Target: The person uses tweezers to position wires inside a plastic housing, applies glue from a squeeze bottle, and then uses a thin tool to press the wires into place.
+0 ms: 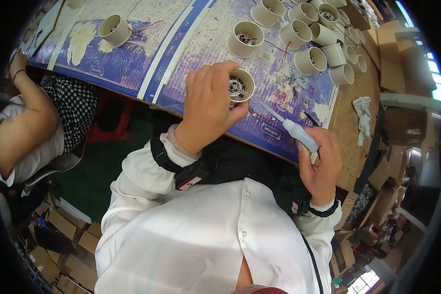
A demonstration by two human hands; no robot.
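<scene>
Cream cup (249, 83) in the left of two hands (208, 103)

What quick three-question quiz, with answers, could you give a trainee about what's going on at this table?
1. Multiple choice: how is the pale squeeze bottle being held? a) in both hands together; b) in one hand, nozzle pointing away from the person; c) in neither hand.
2. True or false: the left hand holds a cream cup with a round metal part inside.
3. Fill in: the crumpled white cloth lies near the ____ edge of the table, as seen in the picture.

Key: 1. b, the right hand has it; 2. true; 3. right.
</scene>
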